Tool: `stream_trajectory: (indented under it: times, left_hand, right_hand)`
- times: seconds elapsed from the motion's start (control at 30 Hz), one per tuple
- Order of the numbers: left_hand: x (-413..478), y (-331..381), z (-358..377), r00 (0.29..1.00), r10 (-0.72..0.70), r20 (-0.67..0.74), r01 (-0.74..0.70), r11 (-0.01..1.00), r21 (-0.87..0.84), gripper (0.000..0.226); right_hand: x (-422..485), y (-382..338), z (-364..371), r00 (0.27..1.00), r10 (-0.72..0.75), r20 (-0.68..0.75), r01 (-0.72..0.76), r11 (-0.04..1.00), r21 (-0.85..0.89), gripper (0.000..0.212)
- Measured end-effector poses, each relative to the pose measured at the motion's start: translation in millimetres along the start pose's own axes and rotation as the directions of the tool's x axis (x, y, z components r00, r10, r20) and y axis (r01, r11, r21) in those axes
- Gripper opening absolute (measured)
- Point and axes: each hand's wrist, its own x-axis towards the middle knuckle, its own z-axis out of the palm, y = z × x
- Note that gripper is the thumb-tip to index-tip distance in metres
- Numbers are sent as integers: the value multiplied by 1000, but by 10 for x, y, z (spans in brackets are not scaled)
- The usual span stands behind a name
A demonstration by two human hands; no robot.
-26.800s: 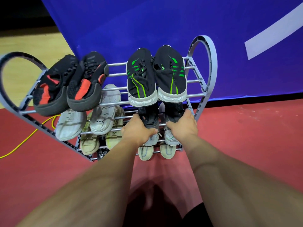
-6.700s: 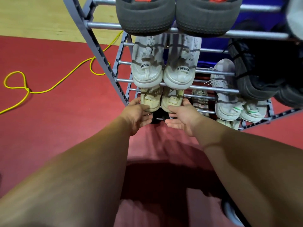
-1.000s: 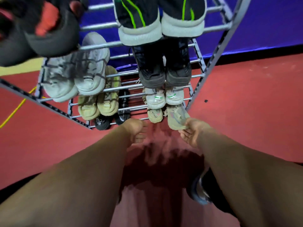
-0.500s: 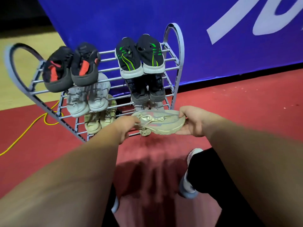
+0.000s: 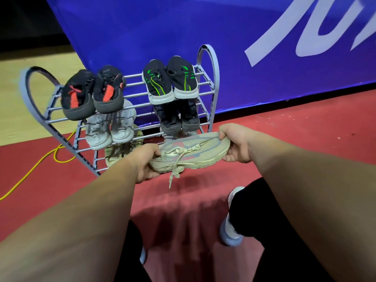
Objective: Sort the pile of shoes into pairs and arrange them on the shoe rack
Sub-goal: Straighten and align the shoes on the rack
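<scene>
I hold a beige sneaker [image 5: 191, 153] sideways in front of the grey shoe rack [image 5: 211, 86]. My left hand [image 5: 142, 161] grips its heel end and my right hand [image 5: 236, 143] grips its toe end; a lace dangles below. On the top tier sit a black-and-red pair [image 5: 91, 92] and a black-and-green pair [image 5: 169, 78]. The tier below carries a white pair [image 5: 109, 129] and a dark grey pair [image 5: 178, 117]. A beige pair [image 5: 120, 153] lies lower, partly hidden by my left hand.
A blue banner [image 5: 264, 37] stands behind the rack. A yellow cable [image 5: 38, 163] runs over the red floor [image 5: 305, 123] at the left. My legs and light-soled shoes [image 5: 232, 226] are at the bottom. Wooden flooring shows at the far left.
One second ago my right hand was pulling the beige sneaker from the rack's lowest tier. Now both hands hold it lifted sideways, and the view has drawn back from the rack.
</scene>
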Motion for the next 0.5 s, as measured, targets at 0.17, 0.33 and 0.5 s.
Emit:
stream_trajectory:
  times: [0.17,0.33,0.5]
  left_hand:
    - [-81,-1,-68,979,-97,180,65,982,178,27]
    - [-103,-60,-36,857,-282,431,150,937,315,41]
    - [181,-235,139,786,-392,478,209,896,391,55]
  right_hand:
    - [122,-52,11,995,-26,-92,42,983,177,17]
    - [418,58,82,986,19,-163,33,950,309,21]
    - [865,423,263,990,117,-85,-90,959,267,13]
